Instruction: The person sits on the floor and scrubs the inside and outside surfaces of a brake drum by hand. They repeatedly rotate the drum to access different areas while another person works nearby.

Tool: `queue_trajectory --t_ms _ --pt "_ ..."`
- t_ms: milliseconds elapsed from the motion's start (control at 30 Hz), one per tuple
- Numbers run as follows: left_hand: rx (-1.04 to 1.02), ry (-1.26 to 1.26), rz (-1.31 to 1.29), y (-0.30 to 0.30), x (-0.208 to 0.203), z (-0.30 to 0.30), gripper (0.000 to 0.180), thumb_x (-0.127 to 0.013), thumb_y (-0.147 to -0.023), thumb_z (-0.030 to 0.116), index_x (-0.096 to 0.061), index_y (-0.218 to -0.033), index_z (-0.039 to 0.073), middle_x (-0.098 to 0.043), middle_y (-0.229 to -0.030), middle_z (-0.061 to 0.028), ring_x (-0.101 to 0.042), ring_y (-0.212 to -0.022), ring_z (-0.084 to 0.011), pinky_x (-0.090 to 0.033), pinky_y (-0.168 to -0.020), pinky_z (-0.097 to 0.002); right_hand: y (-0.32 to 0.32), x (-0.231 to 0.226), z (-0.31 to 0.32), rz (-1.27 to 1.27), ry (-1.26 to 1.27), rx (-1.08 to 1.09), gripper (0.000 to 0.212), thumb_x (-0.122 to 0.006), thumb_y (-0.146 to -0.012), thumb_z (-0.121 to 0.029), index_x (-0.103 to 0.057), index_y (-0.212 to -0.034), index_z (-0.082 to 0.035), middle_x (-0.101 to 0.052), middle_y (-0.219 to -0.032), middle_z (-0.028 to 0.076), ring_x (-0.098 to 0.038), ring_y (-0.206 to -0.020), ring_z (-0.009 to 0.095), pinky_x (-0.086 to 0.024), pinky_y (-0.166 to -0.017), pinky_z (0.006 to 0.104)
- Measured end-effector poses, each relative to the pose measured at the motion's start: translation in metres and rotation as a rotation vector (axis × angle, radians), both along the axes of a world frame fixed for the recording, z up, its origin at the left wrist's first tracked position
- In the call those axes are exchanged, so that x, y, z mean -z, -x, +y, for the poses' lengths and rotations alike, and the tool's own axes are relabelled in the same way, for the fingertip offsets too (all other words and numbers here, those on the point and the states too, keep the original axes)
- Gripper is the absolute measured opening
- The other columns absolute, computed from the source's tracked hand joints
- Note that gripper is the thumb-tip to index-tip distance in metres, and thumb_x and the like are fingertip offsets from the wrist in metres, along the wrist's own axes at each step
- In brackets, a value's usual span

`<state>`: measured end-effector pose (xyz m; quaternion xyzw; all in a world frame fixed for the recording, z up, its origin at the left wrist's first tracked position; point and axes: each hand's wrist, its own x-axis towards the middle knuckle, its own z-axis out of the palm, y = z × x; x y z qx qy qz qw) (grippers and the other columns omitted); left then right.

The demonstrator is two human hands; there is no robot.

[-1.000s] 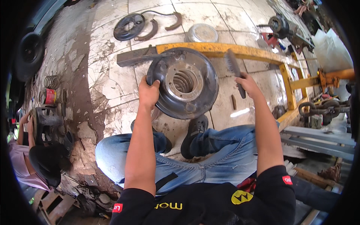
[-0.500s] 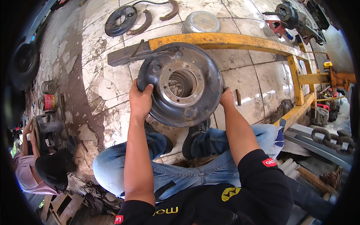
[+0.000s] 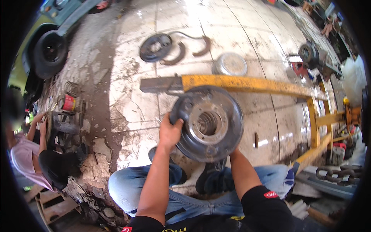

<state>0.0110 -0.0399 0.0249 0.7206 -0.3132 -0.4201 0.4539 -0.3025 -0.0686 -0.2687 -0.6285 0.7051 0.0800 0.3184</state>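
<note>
My left hand (image 3: 170,131) grips the left rim of a round black metal brake backing plate (image 3: 185,140), its thumb on the upper face. The plate has a bare metal ring of bolt holes around a large central opening, through which a coil spring (image 3: 208,123) shows. At the plate's lower right edge is my right hand (image 3: 234,152); its fingers are hidden behind the rim. The plate is held above the tiles, between my knees and a yellow metal frame (image 3: 247,83), and covers part of the frame's bar.
Another backing plate (image 3: 155,47), two curved brake shoes (image 3: 176,54) and a round silver metal piece (image 3: 231,63) lie beyond the bar. A hub assembly (image 3: 311,56) stands far right, a heavy chain (image 3: 336,176) near right. At left another person (image 3: 29,158) handles a metal part (image 3: 63,127).
The view has shifted, showing more of the far floor. My right hand has moved from the plate's right side to its lower right edge. The left hand keeps its hold.
</note>
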Motion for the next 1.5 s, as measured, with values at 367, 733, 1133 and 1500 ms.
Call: queue_trajectory --t_ms 367,733,1133,1500 --pt "-0.015 0.043 0.042 0.001 -0.006 0.001 0.037 -0.061 -0.086 0.009 -0.055 -0.12 -0.004 -0.067 -0.109 -0.0199 -0.065 -0.1 -0.0281 -0.047 -0.09 -0.0351 -0.037 -0.038 0.003 -0.012 0.051 -0.085 0.046 -0.063 -0.083 -0.036 -0.057 -0.117 -0.005 -0.067 -0.103 0.024 -0.063 -0.101 0.041 -0.048 -0.086 0.0474" --pt "0.04 0.007 0.058 -0.001 -0.001 0.001 0.043 -0.061 -0.088 0.007 -0.05 -0.128 -0.006 -0.065 -0.113 -0.0179 -0.062 -0.103 -0.0229 -0.047 -0.09 -0.0334 -0.033 -0.033 0.019 -0.013 0.057 -0.121 0.044 -0.063 -0.084 -0.035 -0.057 -0.115 -0.005 -0.067 -0.102 0.024 -0.063 -0.1 0.042 -0.048 -0.085 0.0479" --pt "0.005 0.015 0.016 -0.006 0.011 0.002 0.042 -0.062 -0.085 0.012 -0.054 -0.124 -0.004 -0.066 -0.111 -0.0217 -0.063 -0.104 -0.0305 -0.047 -0.09 -0.0373 -0.012 -0.084 0.0 -0.235 0.298 0.039 0.042 -0.062 -0.084 -0.035 -0.058 -0.112 -0.004 -0.067 -0.101 0.025 -0.062 -0.1 0.042 -0.048 -0.084 0.0484" --pt "-0.023 0.05 0.087 -0.001 0.009 -0.002 0.044 -0.061 -0.082 0.012 -0.055 -0.122 -0.005 -0.068 -0.106 -0.0209 -0.067 -0.093 -0.0298 -0.052 -0.084 -0.0384 0.011 -0.252 -0.098 -0.765 0.752 0.615 0.038 -0.06 -0.078 -0.006 -0.046 -0.113 0.002 -0.06 -0.091 0.017 -0.061 -0.069 0.02 -0.051 -0.061 0.0338"
